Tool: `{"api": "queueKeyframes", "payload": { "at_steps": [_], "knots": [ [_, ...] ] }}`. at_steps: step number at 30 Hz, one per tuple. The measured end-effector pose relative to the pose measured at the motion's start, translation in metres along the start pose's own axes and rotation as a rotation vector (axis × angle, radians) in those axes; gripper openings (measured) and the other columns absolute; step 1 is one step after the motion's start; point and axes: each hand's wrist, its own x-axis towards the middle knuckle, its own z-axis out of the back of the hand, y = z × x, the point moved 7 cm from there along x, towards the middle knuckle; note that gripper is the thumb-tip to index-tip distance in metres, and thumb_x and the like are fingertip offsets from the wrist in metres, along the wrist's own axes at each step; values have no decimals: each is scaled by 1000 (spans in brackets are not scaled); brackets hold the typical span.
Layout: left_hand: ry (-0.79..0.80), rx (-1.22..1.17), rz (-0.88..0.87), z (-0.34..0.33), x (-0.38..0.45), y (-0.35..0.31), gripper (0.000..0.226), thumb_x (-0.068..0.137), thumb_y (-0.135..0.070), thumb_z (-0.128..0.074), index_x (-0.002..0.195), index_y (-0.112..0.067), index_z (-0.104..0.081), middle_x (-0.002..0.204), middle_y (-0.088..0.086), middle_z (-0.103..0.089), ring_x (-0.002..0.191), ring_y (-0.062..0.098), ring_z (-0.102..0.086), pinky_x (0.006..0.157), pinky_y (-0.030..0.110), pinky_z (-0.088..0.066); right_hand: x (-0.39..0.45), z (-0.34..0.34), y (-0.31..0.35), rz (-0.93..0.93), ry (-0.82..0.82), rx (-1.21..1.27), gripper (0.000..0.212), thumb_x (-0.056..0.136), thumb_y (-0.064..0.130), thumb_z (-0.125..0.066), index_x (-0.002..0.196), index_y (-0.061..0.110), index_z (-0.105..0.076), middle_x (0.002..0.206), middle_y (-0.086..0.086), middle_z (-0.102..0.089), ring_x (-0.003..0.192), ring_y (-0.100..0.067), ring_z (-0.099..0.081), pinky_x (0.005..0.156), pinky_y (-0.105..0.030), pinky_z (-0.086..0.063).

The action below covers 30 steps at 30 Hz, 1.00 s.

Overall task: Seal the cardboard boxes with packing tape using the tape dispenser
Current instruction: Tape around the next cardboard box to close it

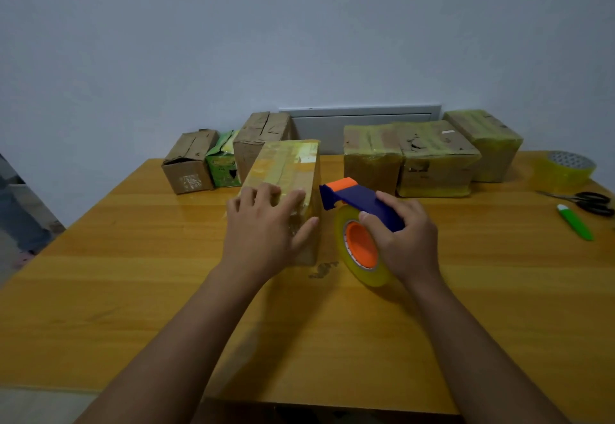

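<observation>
My left hand (266, 220) lies flat on the glossy taped cardboard box (286, 170), fingers straight. My right hand (404, 240) has its grip clamped on the blue-and-orange tape dispenser (356, 200) over the wooden bench (133, 274).

We take this for a plain room used as a small packing station: a bare pale wall (299, 24), a yellow wooden tabletop (133, 290), a row of taped cardboard boxes (429, 157), a spare tape roll (565, 170) and scissors (589, 202).
</observation>
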Motion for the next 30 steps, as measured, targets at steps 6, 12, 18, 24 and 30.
{"api": "queueKeyframes", "payload": {
  "at_steps": [6,12,18,24,30],
  "knots": [
    [-110,-41,-50,-1,-1,4,48,90,-58,-37,124,-32,-60,118,9,-59,109,33,-51,88,47,-39,-3,-4,-4,22,-8,15,52,82,31,-77,130,18,-62,111,-1,-55,96,-13,-57,68,-13,-43],
    [-194,-82,-37,-3,2,5,45,90,-56,-40,116,-30,-67,110,8,-63,102,32,-53,84,45,-38,-12,-2,1,61,-5,3,56,80,43,-73,129,20,-61,105,4,-50,90,0,-54,65,-8,-40],
    [-222,-27,-60,-6,-3,1,44,94,-53,-44,126,-29,-62,121,9,-61,110,32,-52,88,45,-38,-16,0,1,88,-15,6,60,77,46,-67,130,19,-61,103,5,-47,88,0,-54,62,-7,-43],
    [-376,7,-153,-15,-18,-10,39,97,-36,-53,131,-17,-57,139,15,-53,135,39,-41,110,60,-28,-20,4,-3,97,-32,57,62,78,50,-66,131,18,-59,104,4,-47,94,7,-52,65,-7,-46],
    [-303,32,-212,-34,-33,-24,64,92,-25,-59,147,-2,-35,153,20,-32,145,34,-23,116,46,-22,-18,6,-7,84,-45,85,63,78,51,-65,131,17,-59,105,2,-48,94,10,-51,65,-6,-45]
  ]
}}
